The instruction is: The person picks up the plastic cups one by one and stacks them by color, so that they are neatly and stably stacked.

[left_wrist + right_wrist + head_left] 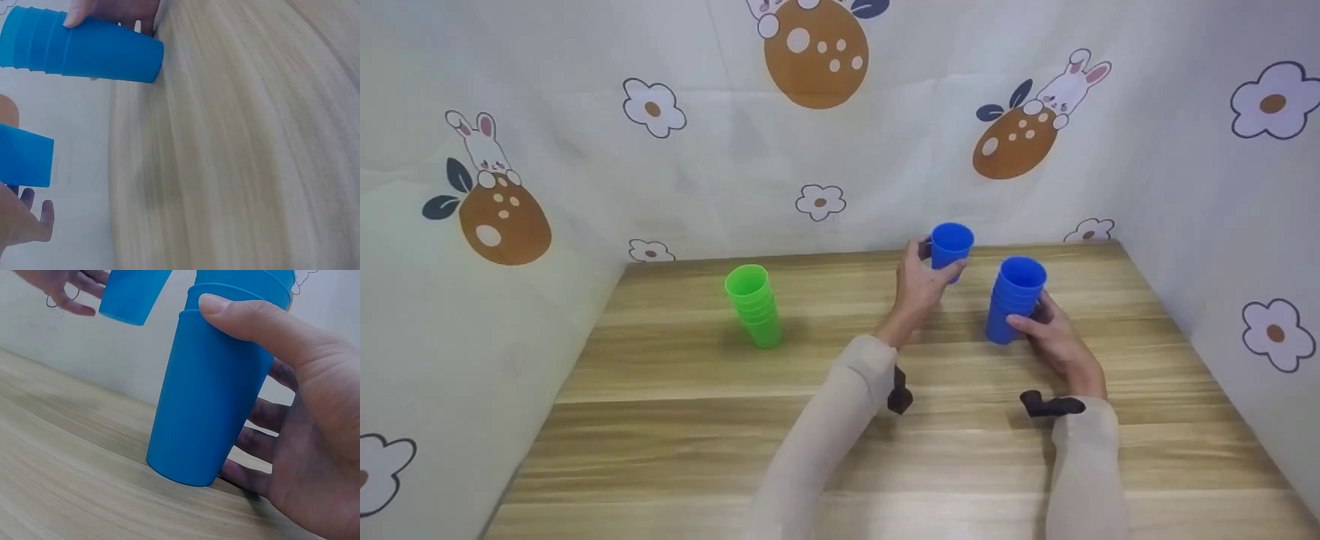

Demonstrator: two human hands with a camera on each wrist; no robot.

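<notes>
My left hand (921,285) grips a single blue cup (952,244), its mouth facing up. In the right wrist view, the bottom of that cup (134,295) hangs above the tabletop. To its right, my right hand (1059,334) holds a stack of nested blue cups (1009,311), thumb on the near side and fingers behind. The stack's base meets the wooden table, tilted slightly in the right wrist view. Off to the left, a stack of nested green cups (757,319) stands upright, with neither hand near it.
The wooden table (660,435) runs back to a white cloth (720,165) printed with rabbits and flowers, which also lines both sides. Dark straps (1051,405) are at the wrists, over light sleeves.
</notes>
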